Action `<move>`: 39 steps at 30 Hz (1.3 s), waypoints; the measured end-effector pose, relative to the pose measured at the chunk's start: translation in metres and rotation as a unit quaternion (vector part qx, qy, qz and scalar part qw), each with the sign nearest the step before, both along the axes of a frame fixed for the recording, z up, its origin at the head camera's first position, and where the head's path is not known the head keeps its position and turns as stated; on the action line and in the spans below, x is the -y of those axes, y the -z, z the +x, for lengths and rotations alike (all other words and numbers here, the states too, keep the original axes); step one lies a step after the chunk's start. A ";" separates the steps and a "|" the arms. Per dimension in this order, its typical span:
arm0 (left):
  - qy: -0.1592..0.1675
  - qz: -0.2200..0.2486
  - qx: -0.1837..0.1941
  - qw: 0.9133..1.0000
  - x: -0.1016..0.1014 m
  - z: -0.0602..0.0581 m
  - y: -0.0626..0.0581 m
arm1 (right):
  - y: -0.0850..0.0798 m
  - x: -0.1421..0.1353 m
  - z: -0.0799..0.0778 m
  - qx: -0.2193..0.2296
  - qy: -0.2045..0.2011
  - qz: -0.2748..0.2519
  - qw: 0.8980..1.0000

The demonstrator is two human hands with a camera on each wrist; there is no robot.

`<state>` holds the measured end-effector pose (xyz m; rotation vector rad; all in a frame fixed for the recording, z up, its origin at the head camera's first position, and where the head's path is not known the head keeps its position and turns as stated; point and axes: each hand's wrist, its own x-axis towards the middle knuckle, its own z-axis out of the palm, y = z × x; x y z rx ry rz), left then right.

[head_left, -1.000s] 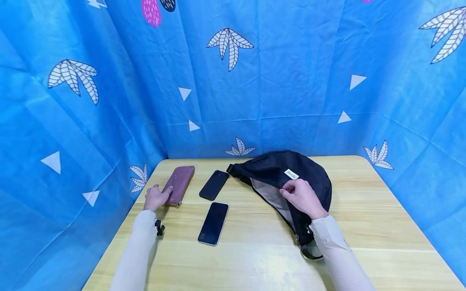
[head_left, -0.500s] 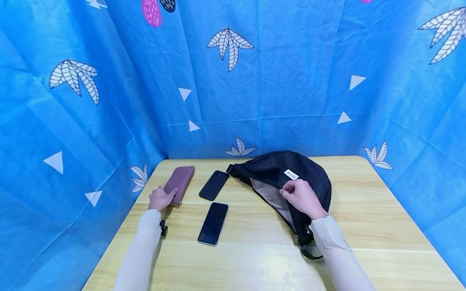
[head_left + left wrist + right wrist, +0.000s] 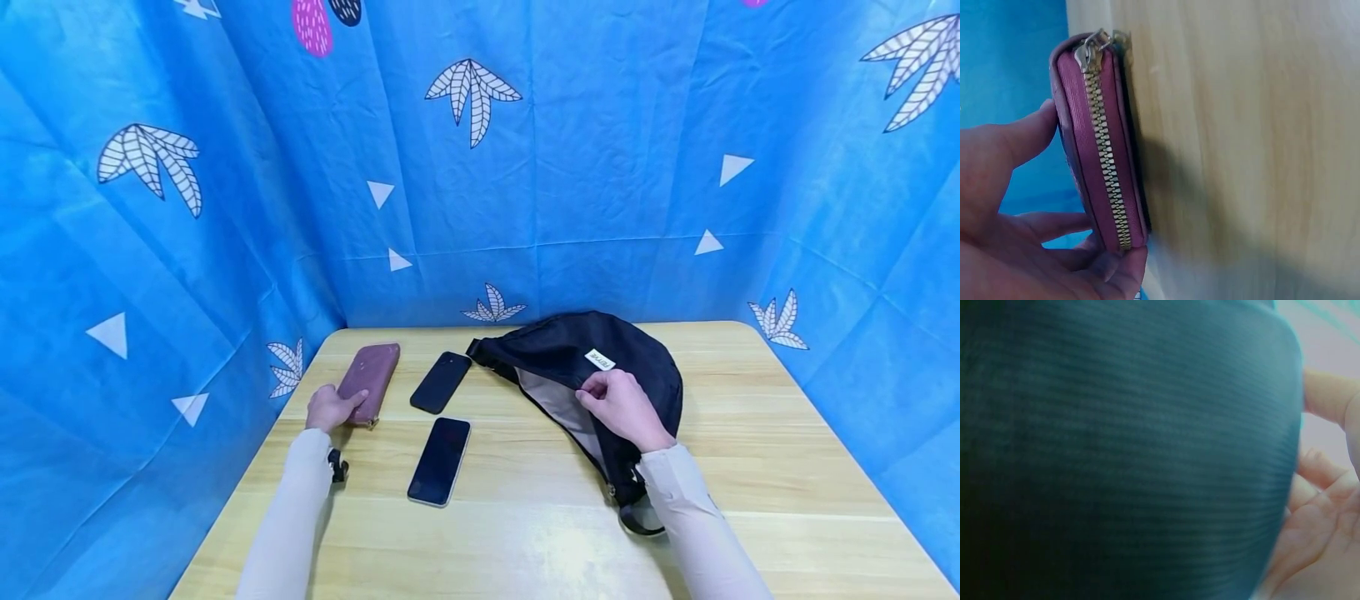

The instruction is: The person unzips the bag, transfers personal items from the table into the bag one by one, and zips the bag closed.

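Gripping a purplish-pink, oblong, leather-like wallet point(image 3: 374, 373) near the far left corner of the table point(image 3: 772, 433), the left hand point(image 3: 330, 407) has its thumb on top, the other fingers mostly hidden in the head view. Pinching the lip of a black fabric bag point(image 3: 648, 358) lying at the far edge, the right hand point(image 3: 624, 406) covers part of it; the bag's depths are hard to make out.

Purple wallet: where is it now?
Head view: the wallet is at the left side of the table, gripped by the left hand, left of both phones.

the right wrist view blurs the bag point(image 3: 1129, 450).
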<state>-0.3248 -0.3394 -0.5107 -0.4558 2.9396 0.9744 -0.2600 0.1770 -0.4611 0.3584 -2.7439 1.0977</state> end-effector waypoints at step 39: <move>-0.038 0.330 0.058 0.941 0.020 -0.002 0.002 | 0.000 0.002 -0.002 0.003 0.004 -0.005 1.000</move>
